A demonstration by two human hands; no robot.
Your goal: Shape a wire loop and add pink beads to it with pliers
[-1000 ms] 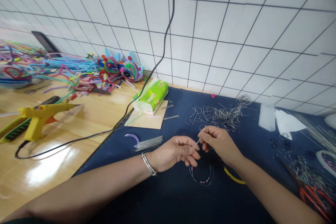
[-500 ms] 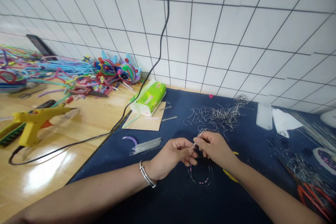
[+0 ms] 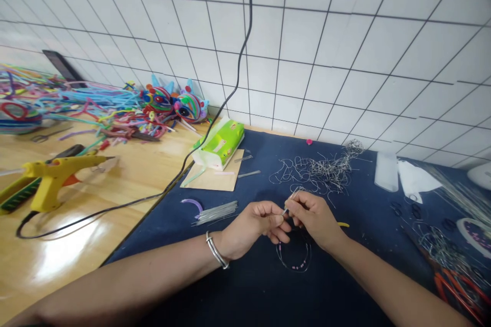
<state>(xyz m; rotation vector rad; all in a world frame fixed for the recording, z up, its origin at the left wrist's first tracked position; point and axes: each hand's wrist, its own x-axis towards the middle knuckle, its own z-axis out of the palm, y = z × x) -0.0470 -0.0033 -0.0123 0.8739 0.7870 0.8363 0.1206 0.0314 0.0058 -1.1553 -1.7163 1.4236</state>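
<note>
A thin wire loop with small pink beads (image 3: 298, 267) hangs below my hands over the dark blue cloth. My left hand (image 3: 262, 222) pinches the wire between thumb and forefinger, its other fingers curled. Close against it, my right hand (image 3: 310, 214) is closed on the wire's upper part, and bent wire shows above its fingers. The fingertips hide the exact spot where the wire is gripped. A bundle of short straight wires (image 3: 217, 212) lies left of my left hand, beside a purple curved strip (image 3: 193, 206).
Tangled wire (image 3: 326, 171) lies behind my hands. Green tissue pack (image 3: 222, 144) rests on a board at centre left. Yellow glue gun (image 3: 51, 179) and its black cord are at left. Red-handled scissors (image 3: 445, 286), loose wires and a bead dish (image 3: 475, 235) sit at right.
The view has shifted slightly. My right hand and forearm now cover more of the yellow object beneath them. Both hands keep their hold on the wire.
</note>
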